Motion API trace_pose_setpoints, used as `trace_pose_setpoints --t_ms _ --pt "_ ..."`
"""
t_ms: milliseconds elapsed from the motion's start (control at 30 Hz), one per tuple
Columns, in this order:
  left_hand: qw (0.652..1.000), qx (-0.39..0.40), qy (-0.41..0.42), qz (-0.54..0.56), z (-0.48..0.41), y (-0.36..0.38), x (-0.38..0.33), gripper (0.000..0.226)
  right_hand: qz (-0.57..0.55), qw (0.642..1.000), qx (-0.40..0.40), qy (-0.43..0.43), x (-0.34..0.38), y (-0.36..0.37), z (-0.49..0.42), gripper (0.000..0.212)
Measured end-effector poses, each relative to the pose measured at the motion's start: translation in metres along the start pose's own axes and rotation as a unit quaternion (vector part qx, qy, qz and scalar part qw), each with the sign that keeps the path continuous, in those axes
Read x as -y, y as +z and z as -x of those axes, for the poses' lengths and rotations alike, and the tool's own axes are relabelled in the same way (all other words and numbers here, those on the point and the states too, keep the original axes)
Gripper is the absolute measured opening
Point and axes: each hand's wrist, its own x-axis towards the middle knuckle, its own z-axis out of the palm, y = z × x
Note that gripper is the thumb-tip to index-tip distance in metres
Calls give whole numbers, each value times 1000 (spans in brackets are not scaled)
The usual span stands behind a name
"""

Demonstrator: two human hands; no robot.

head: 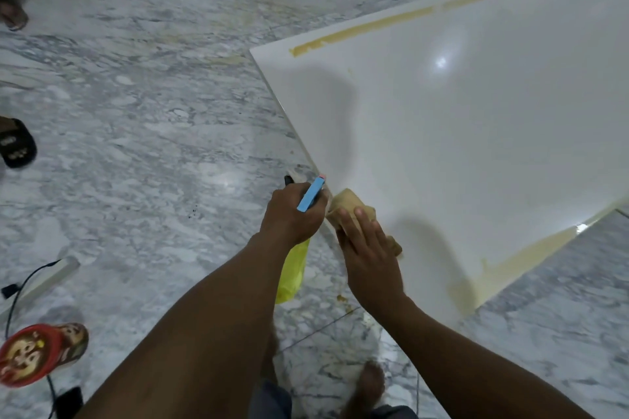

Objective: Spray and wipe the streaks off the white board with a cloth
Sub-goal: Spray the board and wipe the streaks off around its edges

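A grey marble floor [153, 112] is filling the view, and the board [459, 129] is lying flat on it, spreading from the centre out towards 2 o'clock. A lamp is reflecting off its glossy face.

The left hand [292, 214] is gripping the bottle [292, 269], fingers wrapped round its neck under the blue trigger [310, 194]. It is hanging just off the board's edge at about 7 o'clock from the cloth, nozzle pointing towards 12 o'clock. Judging by this, it is being parked clear of the wiping path yet ready for another squirt.

The right hand [367, 248] is pressing the cloth [343, 202] onto the board's near edge. Its fingers are lying flat on top rather than curling round it, which is spreading the pressure across the bunched fabric.

Yellowish streaks are showing along the far edge at 12 o'clock [360, 31] and the right edge at 4 o'clock [524, 258], so much of the job is probably waiting.

A black slipper [17, 146] is sitting at 9 o'clock, a red one [37, 354] at 8 o'clock beside a cable [27, 275].
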Motion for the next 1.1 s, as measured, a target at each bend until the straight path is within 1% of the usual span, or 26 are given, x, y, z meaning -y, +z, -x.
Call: trace_pose_setpoints --t_ms 100,200,300,433,467,533,600,633,667,700,733,767,800,833,867,900,933,1000,1033,1100 --pt "999 13 13 -28 -2 5 -8 40 -12 1000 -8 5 -5 2 26 57" --pt "997 27 25 -69 1 12 -17 43 -28 1000 4 2 -8 -2 52 61" --pt "997 42 23 -53 8 19 -27 46 -39 999 18 -8 -13 -9 76 69" --pt "998 45 20 -49 23 30 -42 46 -85 996 29 -11 -20 -14 96 72" --pt "998 44 20 -51 27 33 -45 46 -107 994 36 -11 -22 -14 96 73" --pt "998 40 20 -55 34 37 -52 46 -166 986 35 8 -27 -17 91 67" --pt "998 31 18 -54 44 38 -61 45 -244 967 18 64 -32 -35 83 61" --pt "998 26 17 -54 47 38 -66 44 -307 944 3 123 -34 -51 77 55" --pt "998 18 17 -57 51 38 -72 43 -387 899 -18 206 -36 -71 70 43" --pt "998 8 20 -60 58 38 -79 42 -467 832 -12 298 -40 -95 63 33" --pt "998 -2 20 -60 62 38 -85 42 -552 738 19 387 -51 -106 56 26" --pt "998 -11 23 -61 64 37 -92 40 -627 634 68 447 -65 -111 51 26" --pt "997 -17 24 -68 66 37 -100 39 -691 537 116 470 -80 -115 46 32" --pt "997 -21 26 -76 67 37 -107 37 -735 460 147 475 -94 -121 44 41" --pt "996 -29 27 -83 68 37 -117 36 -759 418 162 472 -107 -126 41 48" --pt "995 -40 29 -86 67 35 -129 35 -771 397 165 469 -119 -135 35 52" --pt "995 -48 31 -83 65 34 -137 33 -781 382 164 467 -127 -143 29 50" --pt "995 -53 31 -75 56 32 -147 30 -799 362 155 454 -140 -147 12 49" --pt "996 -51 27 -74 52 31 -149 30 -807 362 157 440 -145 -149 5 49" --pt "996 -42 5 -72 40 32 -150 32 -804 372 179 428 -155 -147 -15 50"
